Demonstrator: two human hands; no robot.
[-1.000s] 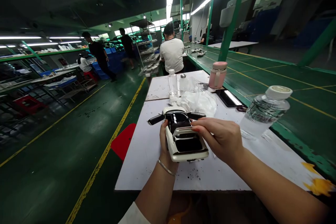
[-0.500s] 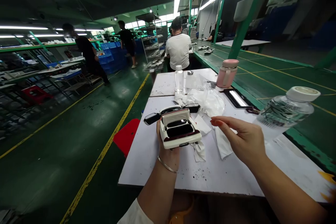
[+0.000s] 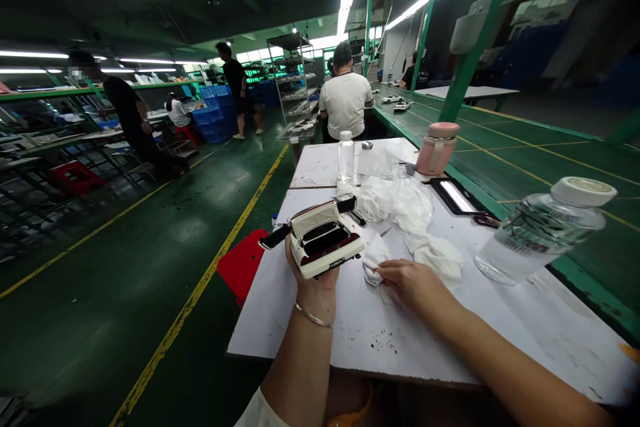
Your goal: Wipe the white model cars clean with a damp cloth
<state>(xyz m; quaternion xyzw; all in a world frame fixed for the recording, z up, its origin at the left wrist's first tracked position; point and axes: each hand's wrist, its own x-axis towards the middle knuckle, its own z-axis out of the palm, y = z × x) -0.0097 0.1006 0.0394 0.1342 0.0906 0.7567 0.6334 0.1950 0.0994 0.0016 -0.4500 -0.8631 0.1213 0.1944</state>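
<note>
Item: white model car [image 3: 325, 247], held up off bench [image 3: 280, 327], just inside L edge, approx. midway betw. near & far edges. Tail faces wearer; rear lid raised, dark compartment exposed; both side doors swung out, L door crossing line of L edge in this view. Rear plate reads "NSX".

L hand [image 3: 311, 287]: grip closed round car from below & L side, palm under tail; bracelet [image 3: 313, 315] on wrist.

R hand [image 3: 415, 283]: grip nearly fully closed, fingertips together on crumpled white tissue [image 3: 375, 261], which lies on bench just R of car. Exact hold of thumb hidden.

Surroundings: second white wad [image 3: 440, 259] beyond R hand; clear plastic bag w/ white contents [image 3: 407, 203] farther toward far edge. Large clear bottle, white cap [image 3: 543, 233], near R edge; dark flat device [image 3: 456, 196] & pink flask [image 3: 437, 150] along same edge, nearer far R corner. Small clear bottle [image 3: 345, 160] toward far edge. Dark specks [image 3: 384, 340] nr. near edge. Red stool [image 3: 241, 265] outside L edge. Person in white shirt [image 3: 345, 103] beyond far edge, back turned.
</note>
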